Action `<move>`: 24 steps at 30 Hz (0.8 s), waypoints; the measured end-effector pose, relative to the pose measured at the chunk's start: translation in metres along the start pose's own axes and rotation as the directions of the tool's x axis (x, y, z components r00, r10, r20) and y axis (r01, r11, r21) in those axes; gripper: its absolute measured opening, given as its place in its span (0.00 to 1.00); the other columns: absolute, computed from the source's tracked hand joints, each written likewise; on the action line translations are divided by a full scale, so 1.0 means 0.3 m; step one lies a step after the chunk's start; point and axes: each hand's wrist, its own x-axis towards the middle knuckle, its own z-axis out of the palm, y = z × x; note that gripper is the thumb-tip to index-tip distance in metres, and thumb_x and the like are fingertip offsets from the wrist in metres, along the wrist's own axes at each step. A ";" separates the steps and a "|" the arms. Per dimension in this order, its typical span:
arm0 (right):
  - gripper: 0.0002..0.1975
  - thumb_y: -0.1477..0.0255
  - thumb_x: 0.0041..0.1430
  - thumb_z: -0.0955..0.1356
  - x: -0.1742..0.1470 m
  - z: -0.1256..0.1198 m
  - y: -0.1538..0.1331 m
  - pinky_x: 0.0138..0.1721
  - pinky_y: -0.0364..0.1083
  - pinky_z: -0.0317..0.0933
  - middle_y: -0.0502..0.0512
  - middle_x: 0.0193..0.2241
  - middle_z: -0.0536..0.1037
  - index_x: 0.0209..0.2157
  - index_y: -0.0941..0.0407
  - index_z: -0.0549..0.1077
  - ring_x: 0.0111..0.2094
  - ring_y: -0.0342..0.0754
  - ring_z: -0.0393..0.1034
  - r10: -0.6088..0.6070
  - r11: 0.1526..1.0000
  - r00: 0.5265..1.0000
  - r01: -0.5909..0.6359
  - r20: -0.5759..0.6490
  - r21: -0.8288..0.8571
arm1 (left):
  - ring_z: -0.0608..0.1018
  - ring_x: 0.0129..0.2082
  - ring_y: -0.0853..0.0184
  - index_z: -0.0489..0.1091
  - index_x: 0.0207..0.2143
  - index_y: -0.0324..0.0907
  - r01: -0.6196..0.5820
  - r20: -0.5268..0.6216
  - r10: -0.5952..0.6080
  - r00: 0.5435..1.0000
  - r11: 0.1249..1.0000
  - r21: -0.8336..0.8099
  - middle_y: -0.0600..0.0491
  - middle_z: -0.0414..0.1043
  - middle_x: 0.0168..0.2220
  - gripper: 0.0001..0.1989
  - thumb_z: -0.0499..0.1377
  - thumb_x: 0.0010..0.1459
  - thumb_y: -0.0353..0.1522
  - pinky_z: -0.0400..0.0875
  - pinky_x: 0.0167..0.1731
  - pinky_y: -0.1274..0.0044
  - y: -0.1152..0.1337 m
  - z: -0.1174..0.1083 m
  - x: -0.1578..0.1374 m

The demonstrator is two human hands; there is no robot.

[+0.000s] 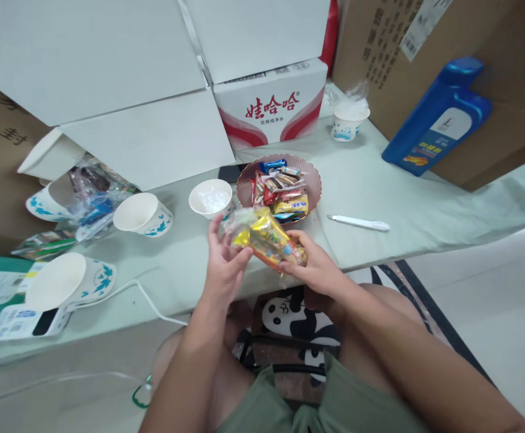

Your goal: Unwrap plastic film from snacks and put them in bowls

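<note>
My right hand is closed around the lower right end of a yellow, clear-windowed snack bag, held over the table's front edge. My left hand grips the bag's other end, thumb along the lower edge, its fingers partly hidden by blurred clear plastic. Just behind the bag sits a pinkish scalloped bowl of small wrapped snacks in red, blue and yellow. A paper cup with clear plastic inside stands beyond my left fingers.
A white utility knife lies at right. More paper cups and bagged items crowd the left, near a white cable. White cartons stand behind; a blue bottle leans against a brown box.
</note>
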 end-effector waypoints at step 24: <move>0.33 0.55 0.55 0.73 -0.018 -0.124 0.004 0.61 0.62 0.62 0.61 0.59 0.72 0.59 0.49 0.65 0.59 0.59 0.68 -0.013 0.949 0.996 0.039 -0.085 0.314 | 0.81 0.43 0.58 0.72 0.51 0.44 0.495 0.614 -0.465 0.638 0.858 0.135 0.47 0.80 0.45 0.31 0.75 0.43 0.35 0.76 0.43 0.71 -0.017 0.039 -0.051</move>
